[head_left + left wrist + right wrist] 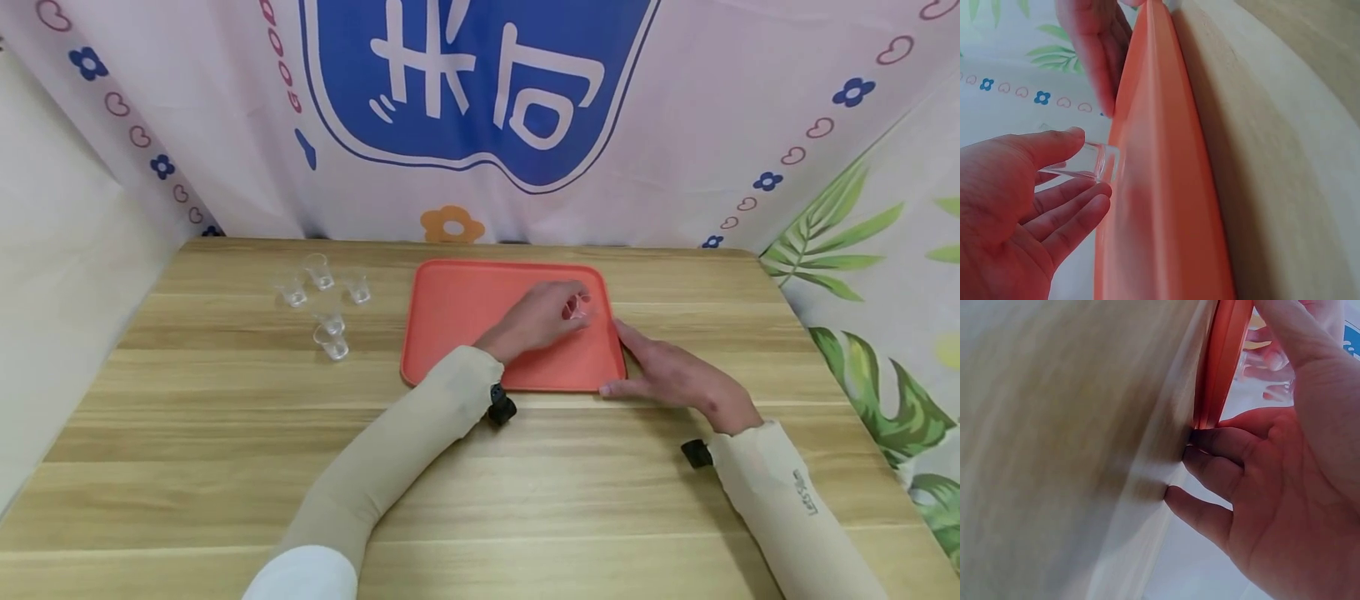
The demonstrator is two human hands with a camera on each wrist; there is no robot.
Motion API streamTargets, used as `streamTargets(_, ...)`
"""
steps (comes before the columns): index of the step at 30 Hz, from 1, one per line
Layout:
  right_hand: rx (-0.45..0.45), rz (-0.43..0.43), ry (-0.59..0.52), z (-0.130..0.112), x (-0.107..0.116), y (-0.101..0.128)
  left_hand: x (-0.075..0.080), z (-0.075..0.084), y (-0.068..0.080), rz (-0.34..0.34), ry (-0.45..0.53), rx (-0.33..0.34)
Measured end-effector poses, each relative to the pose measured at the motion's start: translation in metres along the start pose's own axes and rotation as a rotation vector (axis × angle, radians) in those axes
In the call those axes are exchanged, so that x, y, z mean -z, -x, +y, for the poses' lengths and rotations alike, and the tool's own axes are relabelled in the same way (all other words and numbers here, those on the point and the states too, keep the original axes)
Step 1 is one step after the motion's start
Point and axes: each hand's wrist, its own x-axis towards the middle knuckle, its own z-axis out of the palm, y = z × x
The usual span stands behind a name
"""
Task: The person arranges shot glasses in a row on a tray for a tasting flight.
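Observation:
My left hand (534,318) is over the right part of the red tray (461,304), with a small clear cup (577,307) between its thumb and fingers. In the left wrist view the cup (1102,164) has its base close to the tray's surface. At the tray's near right corner, my right hand (666,372) rests with fingers along the right side and the thumb by the front edge. The right wrist view shows its fingertips (1175,495) down on the table beside the tray's rim (1216,369).
Several more small clear cups (335,343) stand in a loose group on the wooden table (225,467), left of the tray. A printed cloth (225,125) hangs behind the table's back edge, and a leaf-patterned one (885,275) on the right.

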Motion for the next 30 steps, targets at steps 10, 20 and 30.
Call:
streamTargets(10,-0.021,-0.006,0.004,-0.0014,0.0011,-0.0009,-0.0039,0.0012,-0.005,-0.006,0.003,-0.008)
streamTargets(20,0.008,0.0,0.003,0.0011,-0.0001,-0.0007,-0.0052,0.0028,-0.0063,-0.028,0.003,0.027)
streamTargets(30,0.001,-0.005,0.007,0.0006,0.0001,-0.0008,-0.0056,0.0001,-0.0072,-0.042,0.033,0.051)
